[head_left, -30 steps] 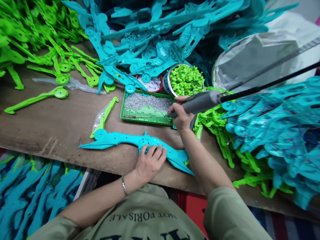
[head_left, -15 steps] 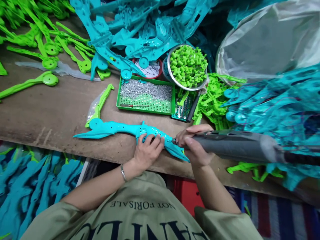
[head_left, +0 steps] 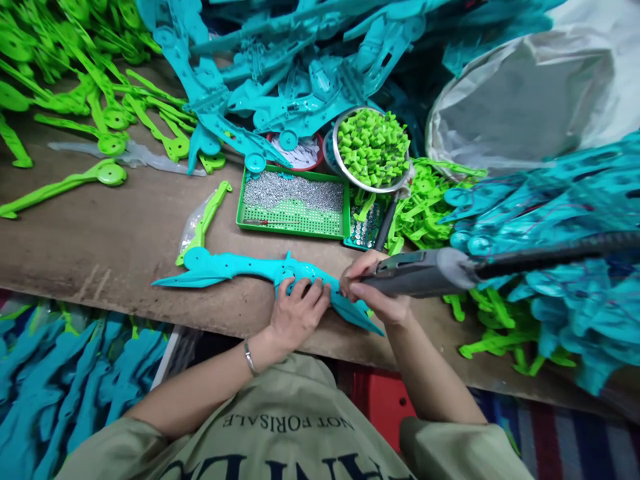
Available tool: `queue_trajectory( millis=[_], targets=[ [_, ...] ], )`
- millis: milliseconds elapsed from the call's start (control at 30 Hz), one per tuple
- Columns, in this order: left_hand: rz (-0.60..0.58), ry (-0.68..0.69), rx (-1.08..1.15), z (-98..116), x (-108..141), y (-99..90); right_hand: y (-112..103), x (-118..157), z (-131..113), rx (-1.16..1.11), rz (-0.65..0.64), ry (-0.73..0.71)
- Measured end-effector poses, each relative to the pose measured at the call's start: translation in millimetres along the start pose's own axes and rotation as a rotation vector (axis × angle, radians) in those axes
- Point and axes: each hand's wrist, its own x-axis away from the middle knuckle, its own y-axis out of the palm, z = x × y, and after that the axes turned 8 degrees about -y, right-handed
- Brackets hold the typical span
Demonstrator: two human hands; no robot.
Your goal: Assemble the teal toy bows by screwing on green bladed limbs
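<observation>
Blue frame [head_left: 253,267] lies crosswise — left hand [head_left: 299,313] spread, right hand [head_left: 384,303] gripping driver [head_left: 423,273] — seemingly leftward.

Smooth plastic, glossy where it catches light, forms the turquoise part [head_left: 260,268] across 6 o'clock on my remote feed. Beneath it, the brown counter [head_left: 110,233] looks like wood, scuffed and dull toward 9 o'clock. At 11 o'clock I see shiny metal bits [head_left: 300,190] in a perforated plastic tray [head_left: 320,221]; at 1 o'clock, glossy plastic pieces [head_left: 373,147] in a bright metal bowl [head_left: 345,172]. The grey tool [head_left: 415,273] between 3 and 4 looks matt. My 2 o'clock shows a creased white sack [head_left: 520,113], cloth or plastic; 6, lower down, a matt cloth shirt [head_left: 280,393]; 7, a polished metal bracelet [head_left: 249,357].
</observation>
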Motion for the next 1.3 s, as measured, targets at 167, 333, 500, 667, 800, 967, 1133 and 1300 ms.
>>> queue_trajectory(
  millis=[167, 333, 500, 667, 800, 967, 1133, 1300],
  targets=[
    [0.036, -0.004, -0.029, 1, -2, -0.3, -5, -56, 7, 0.078, 0.372, -0.291],
    [0.056, -0.020, -0.016, 1, -3, -0.4, -12, -91, 37, 0.191, 0.543, -0.280],
    [0.050, -0.020, -0.011, 2, -4, -1.0, -16, -96, 54, 0.232, 0.564, -0.231],
    [0.056, -0.026, -0.003, 2, -4, -1.1, -17, -98, 57, 0.220, 0.554, -0.227],
    [0.068, -0.020, 0.010, 1, -4, -0.2, -17, -99, 56, 0.222, 0.530, -0.235],
    [0.068, -0.022, -0.001, 0, -2, 2.7, -16, -101, 57, 0.210, 0.493, -0.197],
    [0.065, -0.022, 0.019, -1, -3, 2.7, -16, -106, 47, 0.207, 0.502, -0.188],
    [-0.020, -0.025, 0.026, -3, -2, 1.1, -8, -78, 0, 0.129, 0.541, -0.299]
  ],
)
